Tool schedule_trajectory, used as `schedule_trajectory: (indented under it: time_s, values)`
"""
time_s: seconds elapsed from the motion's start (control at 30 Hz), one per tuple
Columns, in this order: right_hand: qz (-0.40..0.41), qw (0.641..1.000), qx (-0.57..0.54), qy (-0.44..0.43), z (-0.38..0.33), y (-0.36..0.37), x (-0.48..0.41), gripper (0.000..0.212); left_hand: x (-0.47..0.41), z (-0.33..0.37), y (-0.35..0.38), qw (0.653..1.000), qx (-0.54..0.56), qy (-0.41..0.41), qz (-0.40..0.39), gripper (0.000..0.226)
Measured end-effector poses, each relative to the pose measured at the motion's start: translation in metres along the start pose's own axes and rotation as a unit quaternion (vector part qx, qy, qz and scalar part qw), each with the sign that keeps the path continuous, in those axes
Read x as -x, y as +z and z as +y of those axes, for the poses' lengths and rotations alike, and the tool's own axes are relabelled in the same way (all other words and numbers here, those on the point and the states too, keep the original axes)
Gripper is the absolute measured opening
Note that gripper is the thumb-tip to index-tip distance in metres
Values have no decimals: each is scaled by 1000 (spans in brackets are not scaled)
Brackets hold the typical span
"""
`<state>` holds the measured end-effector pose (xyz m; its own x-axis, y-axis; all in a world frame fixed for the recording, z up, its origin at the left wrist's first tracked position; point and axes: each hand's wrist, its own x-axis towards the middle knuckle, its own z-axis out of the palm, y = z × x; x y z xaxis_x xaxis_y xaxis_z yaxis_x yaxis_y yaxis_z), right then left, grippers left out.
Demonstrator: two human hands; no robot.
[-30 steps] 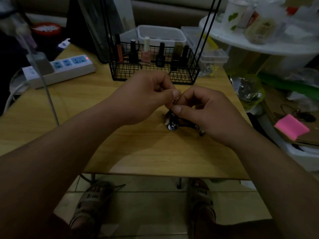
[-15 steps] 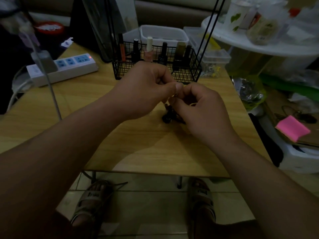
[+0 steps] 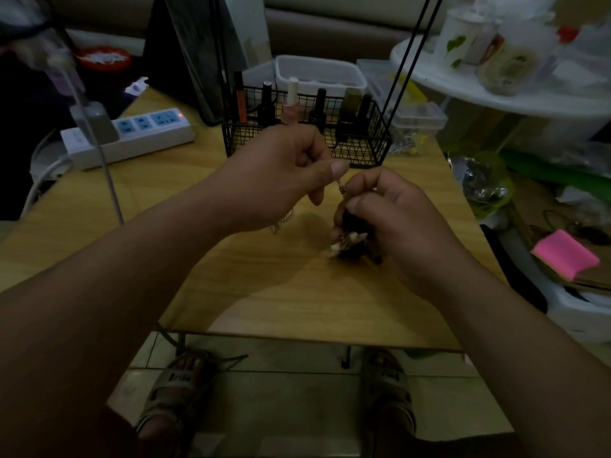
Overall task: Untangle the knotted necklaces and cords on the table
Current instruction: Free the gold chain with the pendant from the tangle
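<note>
Two hands meet above the bench (image 3: 297, 292): the left hand (image 3: 281, 173) pinches a thin chain (image 3: 342, 188), and the right hand (image 3: 400, 216), just beside, curls its fingers around the dark tangle (image 3: 347, 244).

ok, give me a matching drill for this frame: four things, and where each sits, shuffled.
Things:
1 power strip
2 basket
3 pink pad
4 chain

Places:
A off the table, far right
B pinched by the left hand, running to the tangle that the right hand grips
C table's far left
D table's far edge, holding bottles

Pairs: 1-C, 2-D, 3-A, 4-B
</note>
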<state>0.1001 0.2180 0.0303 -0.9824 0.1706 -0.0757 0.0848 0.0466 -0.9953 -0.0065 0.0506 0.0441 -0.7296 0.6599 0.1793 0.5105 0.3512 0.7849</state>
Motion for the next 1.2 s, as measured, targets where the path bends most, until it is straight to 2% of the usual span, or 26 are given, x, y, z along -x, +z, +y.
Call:
schedule_trajectory:
  time_s: [0.1,0.27,0.43,0.63,0.77,0.87,1.0,1.2]
  values:
    - [-3,998,52,-39,3,-3,0,19,1,0,0,1000,2,-2,-4,16]
    - [34,992,100,-68,4,-5,0,5,1,1,-1,1000,5,2,-12,18]
    - [61,980,167,-90,6,-11,-2,4,1,0,-4,1000,6,11,-16,17]
    - [77,968,221,-92,-1,-20,-4,6,2,0,-5,1000,-7,13,-20,17]
    - [55,962,255,-88,-7,-26,-5,7,2,2,-4,1000,-17,16,-21,15]
    - [25,966,243,-84,-8,-28,-4,8,3,2,-3,999,-12,12,-27,13]
    - [8,981,180,-66,-9,-28,-7,10,4,1,-1,997,-28,-3,-76,10]
    - [-4,985,163,-52,-6,-29,-6,13,2,6,-2,994,-42,-12,-98,9]
